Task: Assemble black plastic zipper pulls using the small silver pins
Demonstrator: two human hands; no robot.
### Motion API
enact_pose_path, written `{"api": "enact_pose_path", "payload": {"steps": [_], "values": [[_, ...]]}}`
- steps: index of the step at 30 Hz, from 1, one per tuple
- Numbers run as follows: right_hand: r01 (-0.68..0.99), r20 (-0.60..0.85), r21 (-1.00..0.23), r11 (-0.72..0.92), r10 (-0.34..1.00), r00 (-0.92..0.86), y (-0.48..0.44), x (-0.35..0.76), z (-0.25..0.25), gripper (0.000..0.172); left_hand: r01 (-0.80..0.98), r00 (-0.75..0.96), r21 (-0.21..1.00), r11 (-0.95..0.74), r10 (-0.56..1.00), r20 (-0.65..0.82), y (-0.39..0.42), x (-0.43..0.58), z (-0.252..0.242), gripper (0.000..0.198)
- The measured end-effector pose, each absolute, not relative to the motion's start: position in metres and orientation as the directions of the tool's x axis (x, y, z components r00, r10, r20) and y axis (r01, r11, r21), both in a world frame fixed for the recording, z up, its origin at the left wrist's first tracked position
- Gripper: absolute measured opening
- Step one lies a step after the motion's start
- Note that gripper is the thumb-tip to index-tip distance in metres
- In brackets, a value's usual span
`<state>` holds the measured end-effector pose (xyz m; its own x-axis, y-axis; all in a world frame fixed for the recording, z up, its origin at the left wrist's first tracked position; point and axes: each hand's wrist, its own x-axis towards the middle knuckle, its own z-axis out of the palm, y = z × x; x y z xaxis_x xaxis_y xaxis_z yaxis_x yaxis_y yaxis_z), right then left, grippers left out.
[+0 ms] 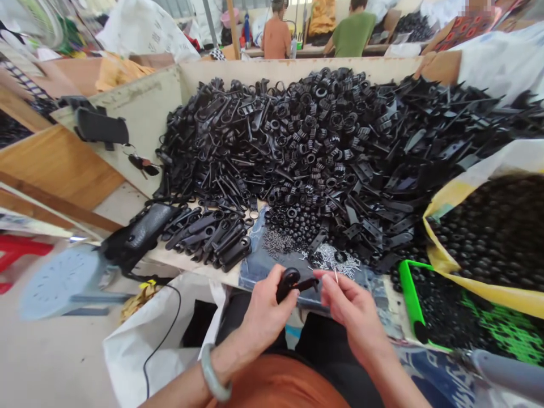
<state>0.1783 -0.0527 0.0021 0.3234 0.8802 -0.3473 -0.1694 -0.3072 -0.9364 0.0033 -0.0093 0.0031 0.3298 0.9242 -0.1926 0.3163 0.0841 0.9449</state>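
My left hand (272, 300), with a bangle on its wrist, is wrapped round a black plastic part (290, 279) that has a round end and a flat arm reaching right. Close beside it, my right hand (346, 297) pinches a thin silvery pin (336, 275), held upright between thumb and fingers. The fingertips of the right hand are near the free end of the black part; whether they touch it I cannot tell. Just beyond the hands lie a heap of silvery pins (340, 262), a heap of small grey screws (278, 241) and black beads (300, 224).
A large pile of black plastic parts (255, 136) fills the bench behind. Longer black handles (212, 232) lie at left. On the right are a green tray (411, 300) and a yellow-edged sack (442, 255) of black balls. Several people (276, 37) sit beyond the board.
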Motion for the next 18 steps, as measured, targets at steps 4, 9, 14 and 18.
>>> {"api": "enact_pose_path", "payload": {"steps": [4, 9, 14, 18], "values": [[-0.212, -0.4, -0.912, -0.352, 0.88, 0.259, -0.054, 0.176, 0.003, 0.05, 0.281, 0.332, 0.951, 0.128, 0.917, -0.222, -0.011, 0.004, 0.003, 0.01], [-0.049, -0.256, -0.966, -0.254, 0.913, 0.316, -0.065, 0.179, 0.008, 0.034, -0.245, 0.385, 0.775, 0.582, 0.792, -0.474, -0.005, 0.002, 0.006, 0.028], [0.237, 0.076, -0.971, 0.003, 0.95, 0.302, -0.074, 0.169, 0.011, 0.016, -0.494, 0.479, 0.496, 0.714, 0.7, -0.53, -0.001, 0.001, 0.015, 0.032], [0.401, 0.278, -0.898, 0.181, 0.94, 0.197, -0.074, 0.158, 0.006, 0.021, -0.538, 0.476, 0.489, 0.686, 0.727, -0.496, -0.004, 0.005, 0.019, 0.029]]}}
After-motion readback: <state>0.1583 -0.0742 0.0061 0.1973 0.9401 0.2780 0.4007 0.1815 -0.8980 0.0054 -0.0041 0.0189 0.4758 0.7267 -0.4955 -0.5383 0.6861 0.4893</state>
